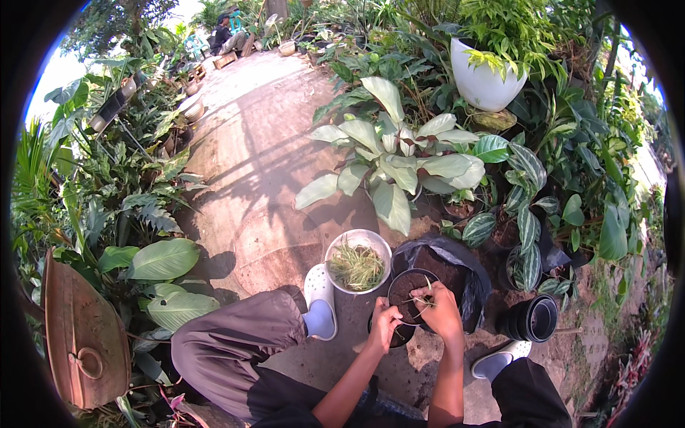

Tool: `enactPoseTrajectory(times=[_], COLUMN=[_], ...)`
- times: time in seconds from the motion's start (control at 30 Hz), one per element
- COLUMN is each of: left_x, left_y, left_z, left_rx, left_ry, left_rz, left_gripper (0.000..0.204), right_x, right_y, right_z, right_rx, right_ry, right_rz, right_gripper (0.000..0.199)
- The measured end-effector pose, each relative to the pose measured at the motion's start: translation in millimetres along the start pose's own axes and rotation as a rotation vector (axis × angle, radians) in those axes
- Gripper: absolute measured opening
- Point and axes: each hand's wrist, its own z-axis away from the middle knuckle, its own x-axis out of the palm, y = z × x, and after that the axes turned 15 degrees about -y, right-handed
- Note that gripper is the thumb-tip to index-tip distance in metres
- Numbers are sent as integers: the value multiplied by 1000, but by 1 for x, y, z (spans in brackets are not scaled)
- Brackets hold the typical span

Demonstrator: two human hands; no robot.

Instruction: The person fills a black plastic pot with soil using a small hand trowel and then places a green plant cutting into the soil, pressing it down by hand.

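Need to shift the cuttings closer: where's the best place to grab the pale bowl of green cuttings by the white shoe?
Judging by its pose, take the pale bowl by its rim on the near-left arc, coming from above. It stands upright with the rim open all round, but the black pot and both hands, left hand and right hand, crowd its right side, and the cuttings fill the middle.

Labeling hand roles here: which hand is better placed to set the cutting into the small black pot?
Right, probably. The right hand rests on the small black pot rim with the thin green cutting at its fingers; the left hand sits lower, outside the rim.
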Motion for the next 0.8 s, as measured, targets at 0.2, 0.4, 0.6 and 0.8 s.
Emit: enactPoseTrajectory(times=[0.2,0.4,0.6,0.8], left_x=[7,-1,5,1], left_y=[2,0,3,-2], left_z=[0,1,1,1], left_rx=[-11,-46,-71,-56], left_ry=[5,24,10,-3], left_rz=[-6,-41,-43,-18], left_gripper=[34,34,34,34], right_x=[1,-1,11,8], right_y=[1,-15,0,-17], right_z=[-4,1,2,5], right_rx=[51,162,130,168], right_ry=[69,68,177,184], right_rz=[26,58,195,197], right_gripper=[16,18,10,15])
